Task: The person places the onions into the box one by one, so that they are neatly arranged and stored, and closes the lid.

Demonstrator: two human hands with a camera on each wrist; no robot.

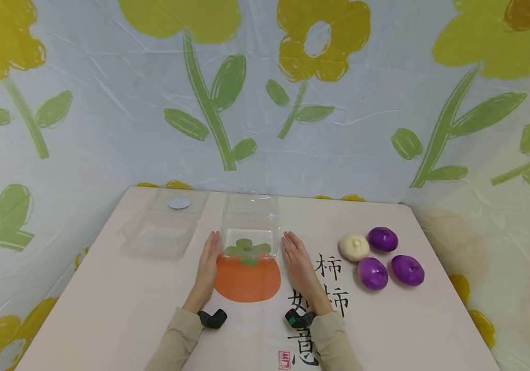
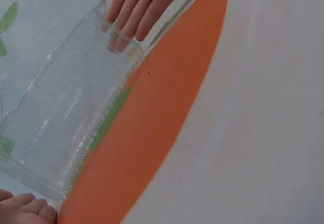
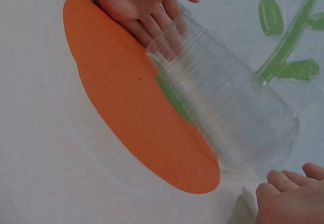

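Note:
A clear plastic clamshell box [image 1: 250, 222] stands with its lid folded back, over the green leaves of a printed orange persimmon. My left hand [image 1: 207, 262] is at the box's left side, fingers straight and pointing forward. On the opposite side, my right hand [image 1: 301, 263] lies along the box with its fingers extended. Whether either palm touches the plastic I cannot tell. The left wrist view catches the same box [image 2: 76, 102] with the right hand [image 2: 147, 6] beyond it. In the right wrist view, the left hand [image 3: 147, 16] appears behind the see-through wall.
Another open clear box [image 1: 165, 232] stands at the back left, with a white oval [image 1: 179, 203] on its lid. Several purple onion-like bulbs [image 1: 373, 273] and one cream-white bulb [image 1: 354, 247] lie at the right. Flowered cloth [image 1: 311, 154] hangs behind and beside the table.

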